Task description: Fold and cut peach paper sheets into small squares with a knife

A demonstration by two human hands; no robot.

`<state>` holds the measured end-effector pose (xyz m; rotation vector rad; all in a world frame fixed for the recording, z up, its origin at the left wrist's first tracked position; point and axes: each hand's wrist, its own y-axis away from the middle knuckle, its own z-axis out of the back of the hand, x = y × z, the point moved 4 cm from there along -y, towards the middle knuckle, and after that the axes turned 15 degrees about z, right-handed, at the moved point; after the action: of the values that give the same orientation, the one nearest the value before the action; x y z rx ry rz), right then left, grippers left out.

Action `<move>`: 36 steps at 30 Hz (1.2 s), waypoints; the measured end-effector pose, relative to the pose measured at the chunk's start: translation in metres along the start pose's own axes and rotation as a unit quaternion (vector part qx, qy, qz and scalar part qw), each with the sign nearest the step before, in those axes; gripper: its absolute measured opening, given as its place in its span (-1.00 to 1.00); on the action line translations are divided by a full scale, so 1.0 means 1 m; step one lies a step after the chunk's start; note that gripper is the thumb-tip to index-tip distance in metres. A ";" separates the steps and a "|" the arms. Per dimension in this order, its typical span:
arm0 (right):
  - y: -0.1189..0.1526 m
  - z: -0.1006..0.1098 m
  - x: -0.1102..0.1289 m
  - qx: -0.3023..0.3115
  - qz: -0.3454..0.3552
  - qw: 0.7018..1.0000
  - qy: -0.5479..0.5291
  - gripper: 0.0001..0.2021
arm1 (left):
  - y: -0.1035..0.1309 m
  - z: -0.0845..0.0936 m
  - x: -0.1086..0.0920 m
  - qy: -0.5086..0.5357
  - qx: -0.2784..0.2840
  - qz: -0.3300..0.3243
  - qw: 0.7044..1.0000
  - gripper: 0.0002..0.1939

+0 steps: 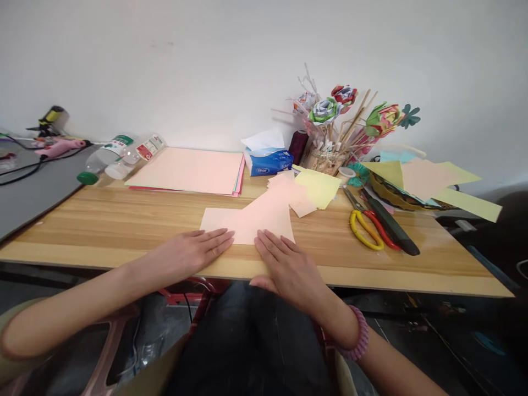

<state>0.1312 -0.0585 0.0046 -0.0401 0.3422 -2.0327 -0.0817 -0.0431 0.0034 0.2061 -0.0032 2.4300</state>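
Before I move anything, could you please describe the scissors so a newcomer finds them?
On the wood-grain table, look right of the right hand. The scissors lie beside a dark-handled tool; only they have one yellow and one red handle.

A pale pink paper [258, 223] lies flat, apparently folded, its near edge under the fingers of the left hand [202, 250] and right hand [291, 270]. Ahead of the right fingertips, a slanting-edged part stretches forward
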 end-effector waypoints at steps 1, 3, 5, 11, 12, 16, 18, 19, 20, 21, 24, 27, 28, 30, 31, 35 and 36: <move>0.000 0.000 0.000 0.001 0.001 1.000 0.001 -0.28 | 0.005 0.000 0.005 0.009 0.004 0.003 1.000 -0.44; 0.001 0.001 0.000 0.001 0.003 1.000 0.004 -0.28 | 0.014 0.001 0.014 0.025 0.002 0.015 1.000 -0.42; 0.005 0.002 -0.002 -0.001 0.005 1.000 0.009 -0.29 | 0.021 0.002 0.022 0.039 -0.001 0.024 0.999 -0.41; 0.033 0.010 -0.011 -0.004 -0.013 0.999 0.035 -0.34 | 0.028 -0.002 0.029 0.086 -0.006 0.032 0.996 -0.41; 0.038 0.011 -0.012 -0.004 -0.016 0.999 0.039 -0.34 | 0.028 -0.003 0.029 0.092 -0.010 0.033 0.995 -0.41; 0.055 0.014 -0.017 -0.007 -0.041 0.998 0.050 -0.37 | 0.031 -0.008 0.029 0.111 -0.026 0.038 0.993 -0.39; 0.063 0.014 -0.019 -0.012 -0.057 0.997 0.054 -0.37 | 0.032 -0.009 0.029 0.117 -0.030 0.045 0.992 -0.39; 0.065 0.014 -0.020 -0.015 -0.063 0.996 0.055 -0.37 | 0.032 -0.010 0.029 0.119 -0.031 0.049 0.991 -0.39; 0.068 0.014 -0.021 -0.017 -0.068 0.996 0.055 -0.36 | 0.032 -0.010 0.029 0.118 -0.033 0.052 0.991 -0.39; 0.069 0.014 -0.022 -0.019 -0.071 0.996 0.054 -0.35 | 0.032 -0.010 0.029 0.116 -0.036 0.055 0.991 -0.39; 0.072 0.012 -0.024 -0.022 -0.082 0.995 0.049 -0.32 | 0.037 -0.011 0.026 0.099 -0.050 0.063 0.992 -0.38; 0.072 0.011 -0.024 -0.029 -0.093 0.994 0.047 -0.29 | 0.048 -0.013 0.021 0.074 -0.091 0.086 0.989 -0.38; 0.072 0.010 -0.023 -0.033 -0.094 0.994 0.046 -0.29 | 0.053 -0.013 0.020 0.067 -0.107 0.095 0.987 -0.39; 0.073 0.010 -0.023 -0.040 -0.093 0.994 0.044 -0.27 | 0.061 -0.010 0.016 0.065 -0.137 0.098 0.984 -0.45; 0.074 0.011 -0.023 -0.044 -0.090 0.994 0.042 -0.26 | 0.062 -0.007 0.014 0.072 -0.141 0.095 0.983 -0.48; 0.082 0.022 -0.026 -0.062 -0.097 0.993 0.028 -0.35 | 0.049 0.017 0.009 0.144 -0.062 0.080 0.984 -0.58; 0.084 0.026 -0.027 -0.069 -0.107 0.992 0.024 -0.42 | 0.041 0.026 0.007 0.170 -0.032 0.061 0.983 -0.63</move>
<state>0.2212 -0.0765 0.0114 -0.1178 0.5286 -2.2215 -0.1099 -0.0715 0.0322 -0.2452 0.0601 2.5530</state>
